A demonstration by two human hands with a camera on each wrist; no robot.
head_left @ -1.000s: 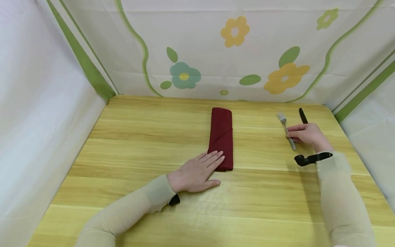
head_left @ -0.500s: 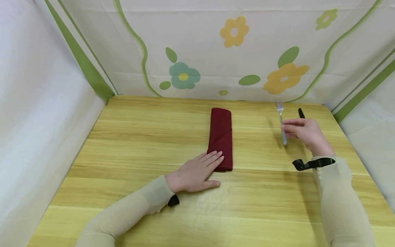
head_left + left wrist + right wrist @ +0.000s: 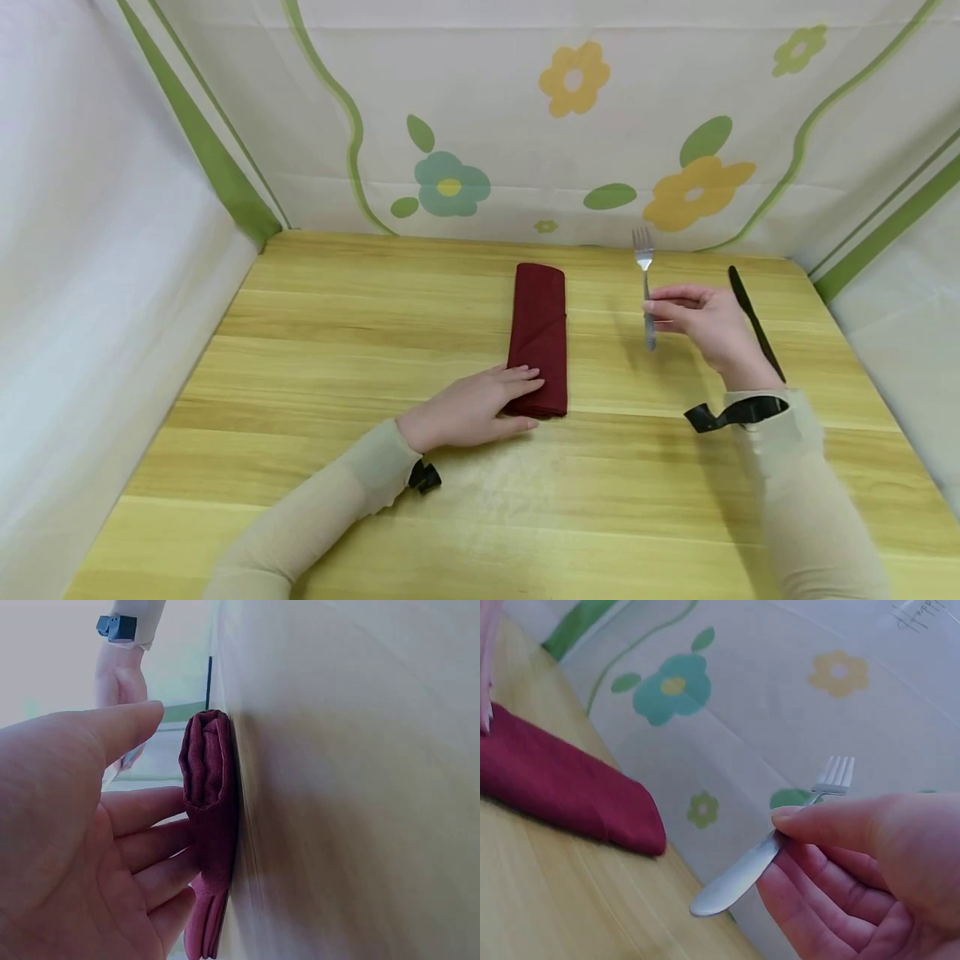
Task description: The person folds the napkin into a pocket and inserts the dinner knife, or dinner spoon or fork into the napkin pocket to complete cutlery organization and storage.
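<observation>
A dark red cloth napkin point(image 3: 538, 325), folded into a long flat strip, lies on the table. My left hand point(image 3: 480, 407) is at its near left corner, fingers fairly straight and fingertips on the cloth. In the left wrist view the thumb stands apart from the rolled end of the napkin point(image 3: 206, 761). My right hand point(image 3: 708, 325) holds a silver fork point(image 3: 645, 275) up off the table, right of the napkin. Thumb and fingers pinch the handle of the fork point(image 3: 742, 877), tines pointing up and away. Right of that hand lies a black knife point(image 3: 753, 321), partly behind the wrist.
The wooden table point(image 3: 360, 333) ends at a white cloth backdrop point(image 3: 510, 100) with printed flowers and green bands. White cloth point(image 3: 97, 292) also hangs at the left side. Black straps with small devices sit on both wrists.
My right hand has lifted the fork from the table and carried it left toward the napkin, uncovering more of the knife. The left hand has stayed by the napkin, its back slightly raised.
</observation>
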